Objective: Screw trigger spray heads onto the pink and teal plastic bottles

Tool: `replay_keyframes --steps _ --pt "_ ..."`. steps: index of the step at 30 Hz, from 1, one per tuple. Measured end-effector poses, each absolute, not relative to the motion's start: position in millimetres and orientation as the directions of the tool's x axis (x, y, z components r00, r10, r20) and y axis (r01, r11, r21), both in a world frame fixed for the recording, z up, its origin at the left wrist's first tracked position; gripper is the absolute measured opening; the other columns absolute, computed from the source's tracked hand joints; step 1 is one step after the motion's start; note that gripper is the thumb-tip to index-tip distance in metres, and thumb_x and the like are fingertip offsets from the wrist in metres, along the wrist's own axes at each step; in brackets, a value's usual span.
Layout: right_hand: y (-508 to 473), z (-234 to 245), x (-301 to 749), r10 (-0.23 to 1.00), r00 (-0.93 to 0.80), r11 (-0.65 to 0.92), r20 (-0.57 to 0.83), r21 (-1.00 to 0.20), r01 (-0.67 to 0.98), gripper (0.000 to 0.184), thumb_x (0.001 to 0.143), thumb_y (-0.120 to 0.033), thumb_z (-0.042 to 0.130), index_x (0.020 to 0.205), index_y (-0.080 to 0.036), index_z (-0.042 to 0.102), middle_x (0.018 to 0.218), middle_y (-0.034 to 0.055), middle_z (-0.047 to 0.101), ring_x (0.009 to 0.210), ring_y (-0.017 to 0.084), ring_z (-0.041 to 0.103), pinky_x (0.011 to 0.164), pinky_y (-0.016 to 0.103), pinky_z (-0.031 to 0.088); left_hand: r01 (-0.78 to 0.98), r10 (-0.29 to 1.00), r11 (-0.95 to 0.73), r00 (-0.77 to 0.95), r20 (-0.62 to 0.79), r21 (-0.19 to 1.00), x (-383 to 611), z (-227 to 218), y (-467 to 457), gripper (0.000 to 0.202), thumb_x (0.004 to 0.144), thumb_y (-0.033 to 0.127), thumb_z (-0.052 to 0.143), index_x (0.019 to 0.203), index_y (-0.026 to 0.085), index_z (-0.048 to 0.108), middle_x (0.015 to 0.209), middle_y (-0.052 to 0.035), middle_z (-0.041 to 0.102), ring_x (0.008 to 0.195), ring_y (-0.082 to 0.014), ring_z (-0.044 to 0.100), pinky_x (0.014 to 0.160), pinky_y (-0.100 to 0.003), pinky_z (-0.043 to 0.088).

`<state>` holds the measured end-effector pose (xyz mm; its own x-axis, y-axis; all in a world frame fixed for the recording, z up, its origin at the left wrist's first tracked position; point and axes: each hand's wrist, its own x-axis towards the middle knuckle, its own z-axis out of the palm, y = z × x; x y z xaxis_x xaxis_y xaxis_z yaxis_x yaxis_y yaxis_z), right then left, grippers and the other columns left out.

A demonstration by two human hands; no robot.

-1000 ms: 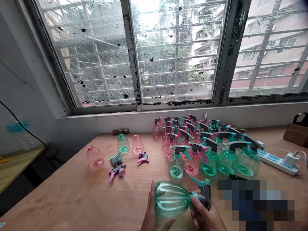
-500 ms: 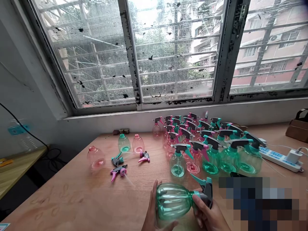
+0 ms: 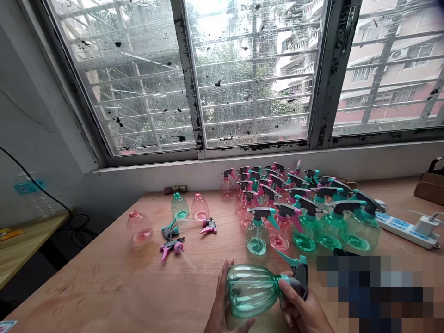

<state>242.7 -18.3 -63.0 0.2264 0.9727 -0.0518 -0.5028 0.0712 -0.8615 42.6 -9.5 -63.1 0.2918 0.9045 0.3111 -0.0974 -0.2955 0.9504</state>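
Note:
A clear green spray bottle [image 3: 255, 290] lies on its side in the air above the front of the table, its neck pointing right. My left hand [image 3: 220, 303] is wrapped round the base end of the bottle. At the neck, my right hand [image 3: 303, 307] grips the collar, thumb on top, just below the black and teal trigger head [image 3: 300, 276]. The trigger head sits on the bottle's neck. Whether its thread is tight I cannot tell. Part of my right hand's fingers is hidden behind the neck.
Several spray bottles with heads [image 3: 256, 238] crowd the table's back right. Left of them stand a green bottle [image 3: 179, 208], a pink bottle [image 3: 200, 208] and another pink bottle [image 3: 139, 227], all headless, near loose trigger heads [image 3: 172, 247]. A power strip [image 3: 407, 229] lies right.
Both hands hold the same bottle in nearly the same place. The whole view has shifted very slightly; the other bottles and loose heads have not moved on the table.

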Motion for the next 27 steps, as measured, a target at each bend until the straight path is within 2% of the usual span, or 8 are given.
replay_keyframes --steps 3,5,9,12,15,19,24,27 --pt "-19.5 -61.5 242.0 0.972 0.228 0.070 -0.048 -0.874 -0.481 0.053 0.066 -0.059 0.085 0.090 -0.019 0.059 0.043 -0.0058 0.058 0.028 0.008 0.042 0.029 0.017 0.032 -0.108 0.905 -0.285 0.296 0.304 0.952 39.9 -65.5 -8.3 0.113 0.072 0.058 0.078 0.158 0.034 0.008 0.166 -0.0114 0.018 0.150 -0.0378 0.023 0.118 -0.047 0.031" --pt "-20.0 -61.0 241.5 0.972 0.229 0.069 -0.045 -0.882 -0.466 0.053 0.066 -0.060 0.085 0.089 -0.019 0.060 0.043 -0.0053 0.058 0.029 0.008 0.042 0.029 0.018 0.033 -0.139 0.909 -0.259 0.300 0.290 0.956 37.3 -64.8 -6.9 0.117 0.069 0.061 0.079 0.158 0.029 0.010 0.166 -0.0128 0.018 0.152 -0.0387 0.018 0.120 -0.048 0.027" --pt "-19.4 -62.1 241.4 0.970 0.239 0.075 -0.047 -0.874 -0.480 0.053 0.065 -0.059 0.085 0.089 -0.020 0.060 0.043 -0.0056 0.058 0.029 0.008 0.041 0.029 0.018 0.034 -0.133 0.915 -0.225 0.312 0.256 0.965 36.6 -59.9 -6.1 0.110 0.067 0.058 0.082 0.156 0.025 0.025 0.163 -0.0136 0.025 0.148 -0.0409 0.028 0.121 -0.048 0.027" --pt "-18.4 -63.9 242.2 0.971 0.234 0.080 -0.047 -0.860 -0.504 0.052 0.066 -0.059 0.085 0.091 -0.021 0.058 0.043 -0.0064 0.058 0.029 0.008 0.041 0.028 0.017 0.033 -0.119 0.912 -0.248 0.307 0.273 0.962 40.4 -59.9 -7.6 0.108 0.072 0.056 0.079 0.157 0.029 0.020 0.165 -0.0116 0.022 0.148 -0.0399 0.028 0.118 -0.046 0.034" --pt "-18.2 -65.5 243.1 0.973 0.228 0.079 -0.040 -0.868 -0.491 0.052 0.068 -0.058 0.084 0.091 -0.021 0.057 0.044 -0.0062 0.059 0.029 0.008 0.042 0.029 0.016 0.034 -0.076 0.917 -0.286 0.268 0.296 0.955 43.7 -63.8 -8.8 0.096 0.080 0.053 0.073 0.157 0.034 0.017 0.166 -0.0091 0.022 0.148 -0.0366 0.029 0.118 -0.045 0.033" --pt "-18.0 -66.5 243.8 0.977 0.212 0.075 -0.029 -0.880 -0.469 0.051 0.070 -0.058 0.083 0.091 -0.020 0.057 0.044 -0.0061 0.059 0.030 0.007 0.044 0.030 0.016 0.036 -0.154 0.907 -0.275 0.286 0.309 0.949 43.0 -66.9 -8.7 0.111 0.074 0.055 0.078 0.158 0.035 0.009 0.166 -0.0106 0.021 0.147 -0.0372 0.033 0.117 -0.045 0.035" --pt "-15.2 -67.7 244.3 0.978 0.206 0.082 -0.034 -0.848 -0.524 0.048 0.070 -0.057 0.084 0.087 -0.021 0.057 0.045 -0.0074 0.057 0.030 0.007 0.044 0.029 0.015 0.033 -0.219 0.916 -0.197 0.307 0.259 0.956 41.2 -64.6 -9.3 0.108 0.070 0.051 0.083 0.156 0.032 0.020 0.167 -0.0119 0.020 0.149 -0.0390 0.028 0.116 -0.044 0.037" --pt "-14.0 -69.7 245.1 0.978 0.206 0.078 -0.036 -0.851 -0.519 0.048 0.070 -0.056 0.084 0.087 -0.020 0.057 0.045 -0.0076 0.057 0.029 0.007 0.045 0.029 0.014 0.033 -0.202 0.914 -0.209 0.308 0.264 0.957 42.1 -65.4 -9.4 0.105 0.074 0.048 0.081 0.156 0.033 0.019 0.166 -0.0116 0.021 0.147 -0.0386 0.031 0.115 -0.045 0.038"
